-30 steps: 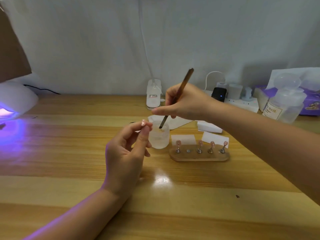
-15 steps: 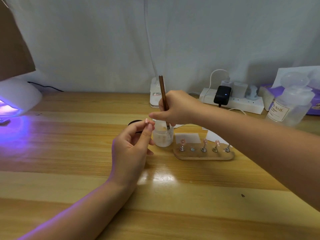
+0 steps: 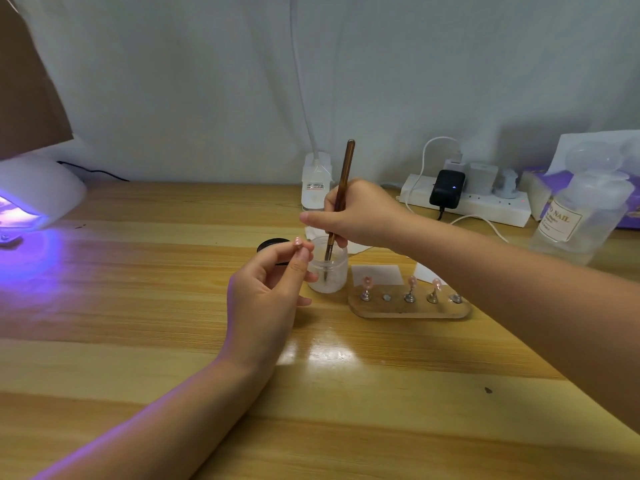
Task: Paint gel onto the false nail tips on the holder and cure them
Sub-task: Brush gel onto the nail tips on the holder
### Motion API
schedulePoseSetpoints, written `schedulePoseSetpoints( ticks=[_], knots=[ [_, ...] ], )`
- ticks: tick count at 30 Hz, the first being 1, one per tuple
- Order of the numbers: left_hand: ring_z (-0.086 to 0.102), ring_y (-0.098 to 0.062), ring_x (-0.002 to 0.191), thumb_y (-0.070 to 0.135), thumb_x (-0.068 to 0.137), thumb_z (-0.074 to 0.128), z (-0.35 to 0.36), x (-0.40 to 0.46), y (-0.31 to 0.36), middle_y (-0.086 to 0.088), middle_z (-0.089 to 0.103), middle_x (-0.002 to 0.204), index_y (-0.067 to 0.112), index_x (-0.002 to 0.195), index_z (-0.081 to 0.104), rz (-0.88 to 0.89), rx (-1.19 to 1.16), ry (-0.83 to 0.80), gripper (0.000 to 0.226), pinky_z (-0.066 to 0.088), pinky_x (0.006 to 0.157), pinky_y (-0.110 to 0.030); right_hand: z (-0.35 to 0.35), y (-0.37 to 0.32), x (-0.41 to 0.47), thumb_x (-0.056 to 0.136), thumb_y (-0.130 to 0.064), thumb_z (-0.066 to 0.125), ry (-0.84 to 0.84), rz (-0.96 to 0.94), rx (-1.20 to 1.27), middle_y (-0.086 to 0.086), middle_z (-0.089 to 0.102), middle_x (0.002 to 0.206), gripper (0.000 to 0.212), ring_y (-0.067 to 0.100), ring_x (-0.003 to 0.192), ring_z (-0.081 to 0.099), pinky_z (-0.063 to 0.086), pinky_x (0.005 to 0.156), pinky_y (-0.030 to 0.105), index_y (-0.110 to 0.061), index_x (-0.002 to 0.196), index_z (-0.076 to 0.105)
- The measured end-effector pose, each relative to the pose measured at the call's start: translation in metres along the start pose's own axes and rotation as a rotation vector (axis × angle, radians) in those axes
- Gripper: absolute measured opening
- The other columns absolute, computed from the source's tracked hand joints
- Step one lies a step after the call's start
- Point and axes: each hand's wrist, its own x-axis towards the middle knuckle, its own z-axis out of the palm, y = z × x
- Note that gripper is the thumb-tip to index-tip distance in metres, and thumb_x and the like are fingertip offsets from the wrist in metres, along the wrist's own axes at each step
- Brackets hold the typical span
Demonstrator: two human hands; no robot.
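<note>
A wooden table [image 3: 173, 341] fills the lower field, with a lamp glare noted just short of its centre. Nearest the wearer, the left hand [image 3: 266, 299] is raised above the table, a little to the 9 o'clock side of centre. A single pink nail tip [image 3: 298, 241] on its small stand is pinched between the thumb and forefinger; the remaining fingers are curled loosely.

At 3 o'clock of that hand, a wooden holder [image 3: 410, 308] lies flat on the table. Three pink nail tips [image 3: 367, 281] are seen standing on its pegs; a bare peg is noted between the first and second tips, and a further peg at the 3 o'clock end cannot be read clearly. Two white cards [image 3: 377, 274] lie just behind the holder.

Between hand and holder stands a frosted jar [image 3: 327, 268]. A brown brush [image 3: 341, 192] is gripped by the right hand [image 3: 360, 214], near upright, with its tip lowered inside the jar. A black round lid [image 3: 273, 244] is partly hidden behind the left fingers.

At 9 o'clock, far, a white curing lamp [image 3: 38, 192] is lit violet. Along the back wall are recorded a white clip lamp base [image 3: 316, 183], a power strip [image 3: 464, 202] with plugs, and at 3 o'clock a labelled clear bottle [image 3: 581, 209].
</note>
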Motion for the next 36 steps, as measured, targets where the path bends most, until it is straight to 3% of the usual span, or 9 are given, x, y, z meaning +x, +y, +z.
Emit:
schedulePoseSetpoints(
  ticks=[2, 7, 11, 15, 20, 24, 31, 36],
  knots=[
    [0.063, -0.002, 0.065, 0.014, 0.086, 0.060, 0.000, 0.000, 0.000, 0.013, 0.070, 0.075, 0.025, 0.086, 0.067, -0.001, -0.003, -0.001, 0.014, 0.049, 0.046, -0.018, 0.000, -0.001, 0.000, 0.086, -0.038, 0.061, 0.010, -0.010, 0.027, -0.012, 0.049, 0.033, 0.042, -0.006, 0.036, 0.046, 0.035, 0.041, 0.008, -0.016, 0.051, 0.050],
    [0.062, -0.001, 0.064, 0.013, 0.086, 0.060, 0.000, 0.000, 0.001, 0.012, 0.069, 0.071, 0.027, 0.085, 0.067, -0.007, -0.002, -0.002, 0.016, 0.050, 0.046, -0.018, 0.007, -0.002, -0.003, 0.084, -0.042, 0.062, -0.035, -0.022, -0.070, -0.011, 0.050, 0.035, 0.041, -0.003, 0.038, 0.046, 0.041, 0.053, 0.020, -0.018, 0.053, 0.049],
    [0.061, -0.001, 0.064, 0.012, 0.086, 0.060, 0.000, -0.001, 0.001, 0.013, 0.069, 0.075, 0.027, 0.084, 0.067, -0.008, 0.001, -0.011, 0.016, 0.049, 0.045, -0.018, 0.001, -0.005, -0.006, 0.085, -0.039, 0.062, -0.012, -0.026, -0.025, -0.011, 0.049, 0.034, 0.042, -0.003, 0.036, 0.046, 0.038, 0.047, 0.012, -0.017, 0.052, 0.049],
    [0.061, 0.000, 0.063, 0.014, 0.085, 0.061, 0.000, -0.002, 0.002, 0.012, 0.070, 0.077, 0.027, 0.084, 0.068, -0.001, 0.010, -0.026, 0.015, 0.049, 0.045, -0.018, -0.014, -0.004, -0.007, 0.086, -0.035, 0.062, 0.127, -0.015, 0.127, -0.009, 0.050, 0.038, 0.040, -0.004, 0.038, 0.047, 0.038, 0.044, 0.008, -0.016, 0.052, 0.052],
    [0.063, -0.001, 0.066, 0.018, 0.083, 0.062, 0.001, -0.005, 0.005, 0.014, 0.070, 0.080, 0.030, 0.084, 0.068, 0.057, 0.068, -0.116, 0.014, 0.050, 0.048, -0.017, -0.024, 0.006, -0.015, 0.089, -0.038, 0.057, 0.244, 0.137, 0.311, -0.010, 0.047, 0.032, 0.038, -0.001, 0.033, 0.043, 0.030, 0.035, 0.008, -0.014, 0.059, 0.059],
    [0.063, -0.005, 0.074, 0.024, 0.076, 0.063, 0.002, -0.008, 0.007, 0.008, 0.070, 0.085, 0.035, 0.084, 0.069, 0.115, 0.099, -0.191, 0.014, 0.050, 0.051, -0.016, -0.026, 0.013, -0.020, 0.088, -0.042, 0.056, 0.254, 0.267, 0.370, -0.010, 0.046, 0.033, 0.040, 0.006, 0.040, 0.039, 0.029, 0.036, 0.010, -0.016, 0.058, 0.060],
    [0.062, -0.012, 0.077, 0.025, 0.073, 0.063, 0.003, -0.009, 0.008, 0.007, 0.069, 0.088, 0.029, 0.087, 0.069, 0.177, 0.144, -0.243, 0.016, 0.054, 0.056, -0.040, -0.024, 0.017, -0.023, 0.089, -0.041, 0.056, 0.283, 0.355, 0.413, -0.010, 0.046, 0.034, 0.040, 0.009, 0.045, 0.039, 0.031, 0.041, 0.018, -0.014, 0.059, 0.061],
    [0.062, -0.008, 0.078, 0.026, 0.073, 0.063, 0.002, -0.009, 0.007, 0.007, 0.070, 0.088, 0.025, 0.091, 0.070, 0.178, 0.158, -0.273, 0.019, 0.055, 0.056, -0.037, -0.030, 0.020, -0.025, 0.090, -0.039, 0.056, 0.353, 0.374, 0.455, -0.009, 0.047, 0.036, 0.041, 0.008, 0.042, 0.039, 0.031, 0.039, 0.014, -0.014, 0.058, 0.060]
  ],
)
